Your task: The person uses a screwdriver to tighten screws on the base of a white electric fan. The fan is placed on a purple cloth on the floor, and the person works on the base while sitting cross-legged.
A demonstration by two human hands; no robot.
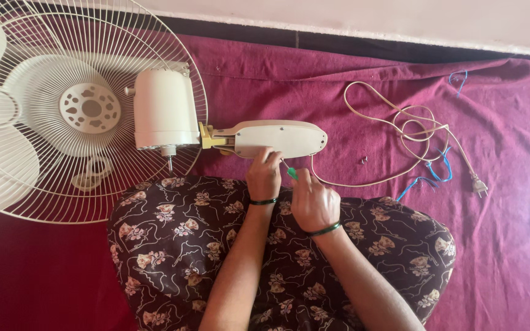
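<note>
A white fan lies on its side on a maroon cloth (510, 245). Its wire guard (87, 110) and blades are at the left, the cream motor housing (164, 110) in the middle, and the flat oval base piece (277, 136) to its right. My left hand (264, 175) rests on the near edge of the base piece. My right hand (313, 202) grips a green-handled screwdriver (291, 172), whose thin shaft points up toward the base piece near my left fingers.
A cream power cord (400, 125) with a plug (480, 186) lies coiled at the right, with blue wire bits (440, 165) beside it. Two small screws (363, 160) lie on the cloth. My lap in flowered dark fabric (173, 245) fills the foreground.
</note>
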